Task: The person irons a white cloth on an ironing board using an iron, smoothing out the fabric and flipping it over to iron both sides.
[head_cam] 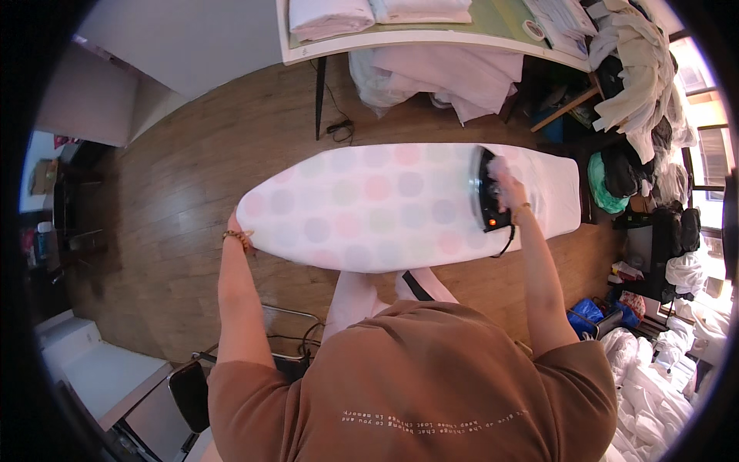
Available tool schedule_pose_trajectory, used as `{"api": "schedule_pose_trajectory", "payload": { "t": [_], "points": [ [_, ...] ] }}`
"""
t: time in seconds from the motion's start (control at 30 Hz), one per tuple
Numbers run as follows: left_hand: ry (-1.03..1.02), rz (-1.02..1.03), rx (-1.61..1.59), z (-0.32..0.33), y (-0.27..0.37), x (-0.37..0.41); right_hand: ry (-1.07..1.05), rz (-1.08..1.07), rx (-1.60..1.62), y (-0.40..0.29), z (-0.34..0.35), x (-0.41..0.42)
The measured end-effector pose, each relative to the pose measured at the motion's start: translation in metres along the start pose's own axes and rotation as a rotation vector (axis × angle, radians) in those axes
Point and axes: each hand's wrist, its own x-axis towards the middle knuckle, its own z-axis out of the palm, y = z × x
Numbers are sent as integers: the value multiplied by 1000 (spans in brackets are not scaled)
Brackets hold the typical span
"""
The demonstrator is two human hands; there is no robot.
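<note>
A padded ironing board (375, 208) lies across in front of me, its tapered end to the left. Pale coloured dots show faintly through a thin white cloth (542, 190) spread over it. My right hand (508, 187) grips the handle of a black electric iron (488, 202) near the board's right part. The iron's soleplate rests on the cloth, an orange light glows at its heel, and its cord hangs over the near edge. At the tapered tip, my left hand (238, 231) holds the edge; its fingers are partly hidden beneath.
Beyond the board stands a white-edged table (439, 43) with folded white fabric (332, 17) and a tape roll (533, 30). A cable (340, 127) lies on the wooden floor. Garments (635, 75) hang at right; white fabric (652, 398) is heaped at lower right. A chair (189, 395) is behind me.
</note>
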Motion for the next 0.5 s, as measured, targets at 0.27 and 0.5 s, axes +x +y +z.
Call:
{"api": "schedule_pose_trajectory", "payload": {
  "t": [0.27,0.5],
  "points": [
    [694,440,115,-34,-3,51,-497,-193,-197,-107,263,-89],
    [722,491,198,-28,12,57,-543,-471,-550,-159,367,-127]
  ]
}}
